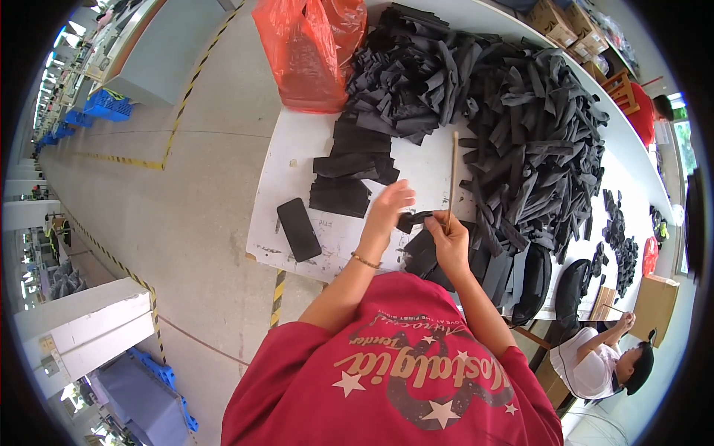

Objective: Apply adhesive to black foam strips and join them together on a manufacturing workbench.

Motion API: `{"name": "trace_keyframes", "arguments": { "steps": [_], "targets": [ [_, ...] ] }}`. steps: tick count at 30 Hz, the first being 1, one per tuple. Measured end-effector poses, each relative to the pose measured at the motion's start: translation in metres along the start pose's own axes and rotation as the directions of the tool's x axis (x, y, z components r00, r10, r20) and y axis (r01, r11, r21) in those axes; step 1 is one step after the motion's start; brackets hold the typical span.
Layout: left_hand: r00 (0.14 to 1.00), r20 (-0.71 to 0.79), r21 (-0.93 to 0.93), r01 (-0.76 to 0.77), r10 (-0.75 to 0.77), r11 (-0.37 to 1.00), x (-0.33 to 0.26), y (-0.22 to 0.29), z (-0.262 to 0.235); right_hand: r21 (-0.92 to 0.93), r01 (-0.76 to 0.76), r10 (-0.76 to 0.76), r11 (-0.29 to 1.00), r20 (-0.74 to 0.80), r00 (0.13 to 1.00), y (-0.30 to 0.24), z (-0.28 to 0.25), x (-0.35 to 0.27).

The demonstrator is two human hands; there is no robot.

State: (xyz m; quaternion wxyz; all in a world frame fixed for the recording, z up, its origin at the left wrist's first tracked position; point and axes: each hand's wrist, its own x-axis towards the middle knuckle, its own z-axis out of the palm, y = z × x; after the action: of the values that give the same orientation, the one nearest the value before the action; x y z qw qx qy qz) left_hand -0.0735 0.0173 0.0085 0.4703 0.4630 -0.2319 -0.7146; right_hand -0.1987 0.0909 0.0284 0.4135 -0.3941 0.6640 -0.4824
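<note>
My right hand (451, 242) is closed in a pinch on a thin wooden stick (454, 167), which points away across the white table. A small black fabric strip (418, 218) is caught at the same fingertips and reaches left from them. Just left of it, my left hand (388, 206) is raised with its fingers stretched out and slightly blurred; nothing shows in them. Flat black fabric pieces (340, 195) lie in overlapping stacks beyond my left hand. More dark pieces (422, 255) lie under and beside my right hand, partly hidden by it.
Large heaps of black strips (532, 141) cover the table's far and right parts. A red plastic bag (305, 63) stands at the far left edge. A black phone (298, 229) lies near the left edge. Another person (599, 360) sits at the right, near a cardboard box (654, 316).
</note>
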Motion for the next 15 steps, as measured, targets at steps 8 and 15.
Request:
{"name": "trace_keyframes", "arguments": {
  "steps": [8,15],
  "targets": [
    [0.748,0.583,0.459,0.021,-0.318,0.888,-0.039,-0.003,0.022,0.117,0.056,-0.014,0.992,-0.329,0.944,-0.013,-0.032,0.014],
    [0.653,0.652,0.482,0.035,-0.384,0.876,-0.057,0.015,0.037,0.151,0.094,0.02,0.984,-0.621,0.784,-0.042,-0.069,0.023]
  ]
}}
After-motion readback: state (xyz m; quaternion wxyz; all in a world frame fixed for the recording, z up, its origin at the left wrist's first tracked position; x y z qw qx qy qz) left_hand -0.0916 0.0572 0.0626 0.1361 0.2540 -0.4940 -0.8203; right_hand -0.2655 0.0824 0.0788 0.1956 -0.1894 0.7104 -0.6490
